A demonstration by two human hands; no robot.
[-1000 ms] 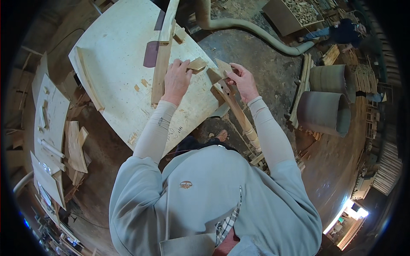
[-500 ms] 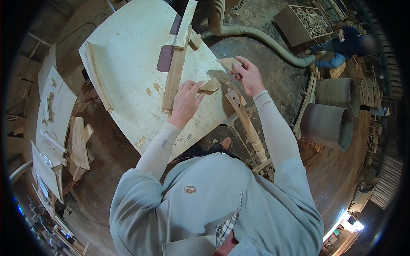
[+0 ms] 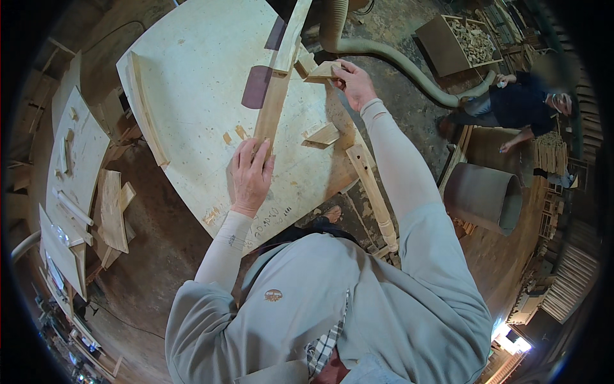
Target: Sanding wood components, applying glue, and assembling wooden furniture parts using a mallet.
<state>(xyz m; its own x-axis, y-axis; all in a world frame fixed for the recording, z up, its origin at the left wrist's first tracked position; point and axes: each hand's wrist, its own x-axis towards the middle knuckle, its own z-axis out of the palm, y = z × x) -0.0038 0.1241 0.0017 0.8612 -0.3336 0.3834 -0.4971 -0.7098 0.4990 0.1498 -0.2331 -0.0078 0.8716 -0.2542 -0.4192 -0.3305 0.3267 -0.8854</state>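
My right hand (image 3: pixel 354 84) pinches a small angled wooden block (image 3: pixel 323 72) over the far right edge of the pale worktable (image 3: pixel 198 96). That block sits close against another short wooden piece (image 3: pixel 304 63) beside the long wooden board (image 3: pixel 271 105). The fingers of my left hand (image 3: pixel 248 176) are closed over the board's near end. Between my hands, a second angled block (image 3: pixel 322 134) lies loose on the tabletop. A turned wooden leg (image 3: pixel 373 195) with holes in its top slants down by the table's right edge.
Along the table's left side runs a wooden strip (image 3: pixel 146 109). A ribbed hose (image 3: pixel 396 54) curves across the floor near a bin of offcuts (image 3: pixel 470 41). At right a co-worker (image 3: pixel 518 105) is beside a grey drum (image 3: pixel 483 195). Scrap boards (image 3: pixel 114 211) lean at left.
My left hand has let go of the angled block and moved left onto the long board. My right hand has carried its block forward and left. The co-worker has shifted position.
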